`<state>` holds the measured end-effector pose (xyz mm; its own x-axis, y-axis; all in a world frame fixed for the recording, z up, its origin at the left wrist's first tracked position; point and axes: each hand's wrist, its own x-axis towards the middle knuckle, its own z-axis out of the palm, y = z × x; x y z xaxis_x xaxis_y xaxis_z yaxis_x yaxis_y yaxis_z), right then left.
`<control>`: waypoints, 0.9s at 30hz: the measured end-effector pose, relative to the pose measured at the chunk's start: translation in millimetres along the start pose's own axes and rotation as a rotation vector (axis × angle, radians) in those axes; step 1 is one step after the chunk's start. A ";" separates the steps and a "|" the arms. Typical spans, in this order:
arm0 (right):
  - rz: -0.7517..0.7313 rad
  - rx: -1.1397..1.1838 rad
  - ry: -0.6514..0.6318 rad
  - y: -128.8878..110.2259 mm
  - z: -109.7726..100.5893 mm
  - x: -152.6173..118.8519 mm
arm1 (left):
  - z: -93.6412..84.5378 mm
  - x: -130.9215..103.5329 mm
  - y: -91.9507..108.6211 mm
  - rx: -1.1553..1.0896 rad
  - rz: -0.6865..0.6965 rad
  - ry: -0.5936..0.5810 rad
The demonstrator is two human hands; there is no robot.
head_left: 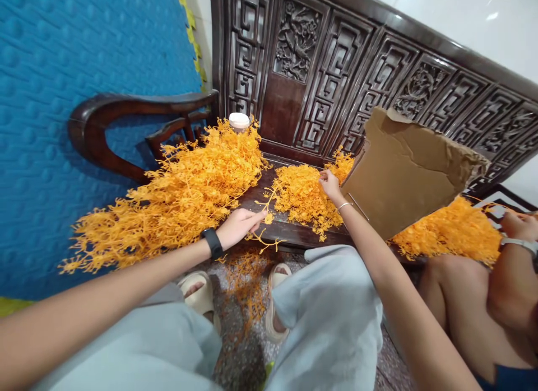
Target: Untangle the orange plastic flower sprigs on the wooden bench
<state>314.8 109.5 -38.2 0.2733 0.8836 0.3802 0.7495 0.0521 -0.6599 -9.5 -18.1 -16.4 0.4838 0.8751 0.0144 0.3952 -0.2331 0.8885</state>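
Observation:
Between finger and thumb, my left hand [244, 225] pinches a thin branched orange plastic sprig [268, 241] above the front edge of the dark bench. My right hand [330, 185] is closed at the back right of the middle orange pile [296, 192]; what its fingers grip is too small to make out. A larger heap of orange sprigs [202, 184] lies to the left, reaching past the bench end. Beside my right wrist a brown cardboard sheet [409, 172] leans on the bench.
A carved wooden backrest [286, 108] rises behind the piles. A white-lidded container [239, 121] stands behind the left heap. At right, another person's hand [521, 226] is near a further orange pile [454, 234]. Orange bits [247, 279] litter the floor between my feet.

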 end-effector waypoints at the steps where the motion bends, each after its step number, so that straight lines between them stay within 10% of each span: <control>1: -0.020 -0.021 0.012 -1.8 -1.1 -0.4 | -0.4 0.3 0.5 0.000 -0.002 0.005; 8: 0.081 0.211 0.070 -49.8 -0.6 -14.0 | -5.8 4.0 5.1 -0.090 -0.060 0.074; 11: 0.164 0.396 -0.193 -83.8 4.2 -32.3 | -9.8 6.3 7.4 -0.184 -0.114 0.127; 19: -0.175 0.470 -0.951 -154.9 13.9 -82.0 | -12.2 8.6 11.2 -0.327 -0.196 0.157; 27: -0.154 0.567 -0.872 -163.8 26.1 -81.9 | -18.0 7.5 9.6 -0.336 -0.234 0.187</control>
<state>153.9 40.8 21.8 -0.4989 0.8659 0.0359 0.2853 0.2032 -0.9367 -16.1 -6.2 0.5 0.2499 0.9566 -0.1497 0.1863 0.1042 0.9769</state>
